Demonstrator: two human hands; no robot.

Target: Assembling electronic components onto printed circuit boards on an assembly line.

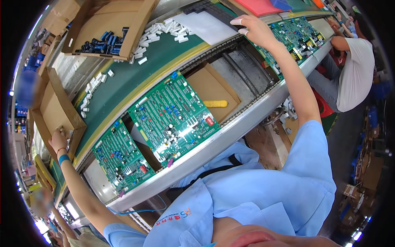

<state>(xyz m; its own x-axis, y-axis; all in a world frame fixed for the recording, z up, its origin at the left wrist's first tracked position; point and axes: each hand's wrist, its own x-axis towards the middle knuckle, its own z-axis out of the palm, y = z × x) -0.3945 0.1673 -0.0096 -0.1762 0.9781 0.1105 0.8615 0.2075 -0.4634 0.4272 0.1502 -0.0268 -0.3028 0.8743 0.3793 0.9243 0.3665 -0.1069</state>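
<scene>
My left hand (59, 140), with a blue band at its wrist, reaches into a shallow cardboard box (54, 105) at the left. Its fingers are closed together at the box's near end; what they hold, if anything, is too small to make out. My right hand (258, 32), with white covers on its fingertips, is stretched out at the far side. Its fingers are apart, beside a dark tray-like piece (212, 12) and a white sheet (205, 26). Between my arms, a large green circuit board (170, 115) and a second circuit board (121, 156) rest on the conveyor rails.
Loose white components (158, 33) lie on the green belt (164, 57). Behind them, an open carton (109, 20) holds blue-black capacitors (109, 43). A yellow object (215, 103) lies on cardboard between the rails. More populated boards (294, 37) and a seated person (356, 74) are at the right.
</scene>
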